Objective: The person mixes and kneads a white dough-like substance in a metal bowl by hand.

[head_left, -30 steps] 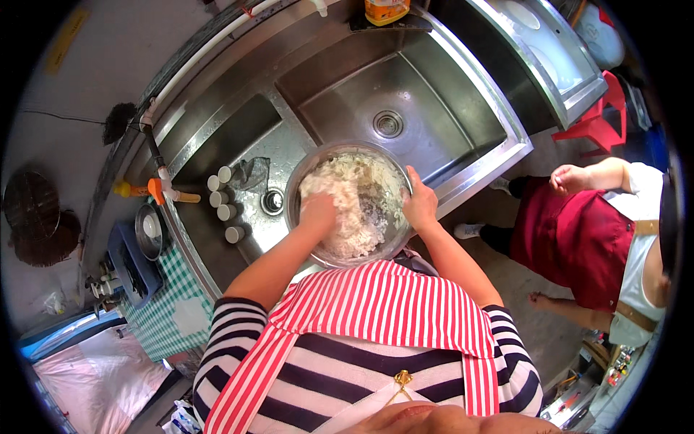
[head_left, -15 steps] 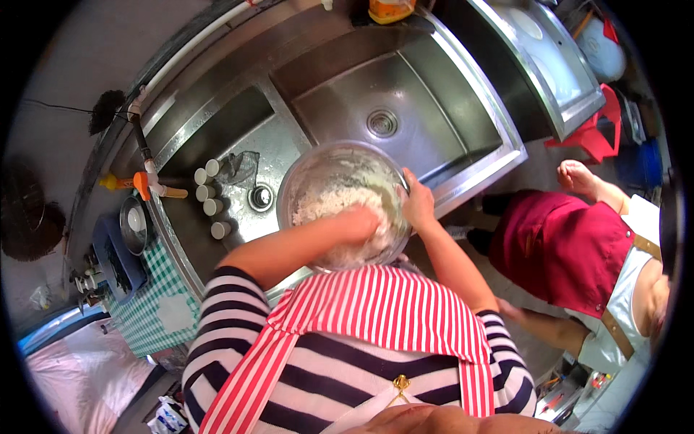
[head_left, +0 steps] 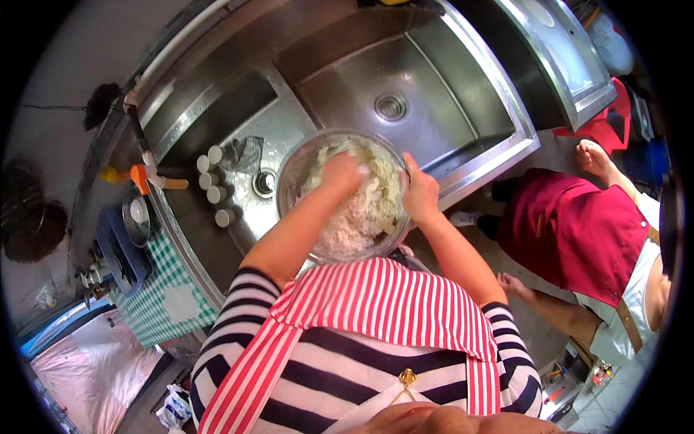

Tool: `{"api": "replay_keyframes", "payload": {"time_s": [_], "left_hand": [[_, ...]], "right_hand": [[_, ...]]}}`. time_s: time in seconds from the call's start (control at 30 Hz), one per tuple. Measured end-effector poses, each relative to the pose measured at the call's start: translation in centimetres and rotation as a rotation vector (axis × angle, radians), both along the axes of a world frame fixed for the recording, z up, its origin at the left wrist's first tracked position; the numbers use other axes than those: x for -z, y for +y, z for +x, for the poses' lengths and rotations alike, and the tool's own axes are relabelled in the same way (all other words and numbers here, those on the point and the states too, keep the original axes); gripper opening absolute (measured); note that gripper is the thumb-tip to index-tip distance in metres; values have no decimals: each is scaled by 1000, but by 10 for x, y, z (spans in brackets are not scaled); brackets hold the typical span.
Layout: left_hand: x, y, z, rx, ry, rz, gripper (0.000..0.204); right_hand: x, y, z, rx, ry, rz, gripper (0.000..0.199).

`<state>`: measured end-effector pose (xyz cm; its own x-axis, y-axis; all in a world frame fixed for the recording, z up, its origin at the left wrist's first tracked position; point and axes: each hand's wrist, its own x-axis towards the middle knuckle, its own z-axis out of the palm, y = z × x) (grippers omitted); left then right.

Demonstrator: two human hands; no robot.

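A round metal mixing bowl (head_left: 293, 170) sits at the sink's near edge, against my striped apron. Inside it lies a pale, lumpy, floury mixture (head_left: 376, 206); I cannot tell exactly what it is made of. My left hand (head_left: 343, 173) reaches into the far part of the bowl, over and into the mixture, with its fingers partly hidden and smeared by motion. On the bowl's right side, my right hand (head_left: 421, 194) grips the rim, thumb and fingers about its edge.
Behind the bowl is a steel double sink (head_left: 347, 83). Several white-capped containers (head_left: 217, 194) and a dark plastic bag (head_left: 249, 154) are in its left basin. An orange-handled tap (head_left: 139, 179) is further left. At right stands a person in a red apron (head_left: 564, 224).
My left hand has moved from the near middle of the bowl to its far left, uncovering more of the mixture. My right hand stays on the rim.
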<state>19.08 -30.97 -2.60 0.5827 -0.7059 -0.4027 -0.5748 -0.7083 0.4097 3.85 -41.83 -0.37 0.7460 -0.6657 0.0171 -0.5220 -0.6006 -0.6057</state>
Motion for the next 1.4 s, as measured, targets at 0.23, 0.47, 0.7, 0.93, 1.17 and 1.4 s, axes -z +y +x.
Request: {"api": "replay_keyframes", "payload": {"time_s": [0.23,0.47,0.7,0.93,1.17,1.4], "left_hand": [[5,-2,-56,1018,-16,-73,18],[-5,-1,24,407,15,169,32],[-11,11,29,48,61,-172,33],[53,-15,-27,1310,-221,-560,11],[44,66,68,-29,-75,-505,47],[7,-4,-9,254,60,122,41]], "right_hand": [[1,1,-3,6,55,52,35],[3,1,-2,13,-21,25,34],[3,8,4,-74,-116,-11,32],[-1,11,15,-95,5,-50,31],[-1,0,9,-13,-37,-32,30],[5,5,19,-77,-3,-78,30]]}}
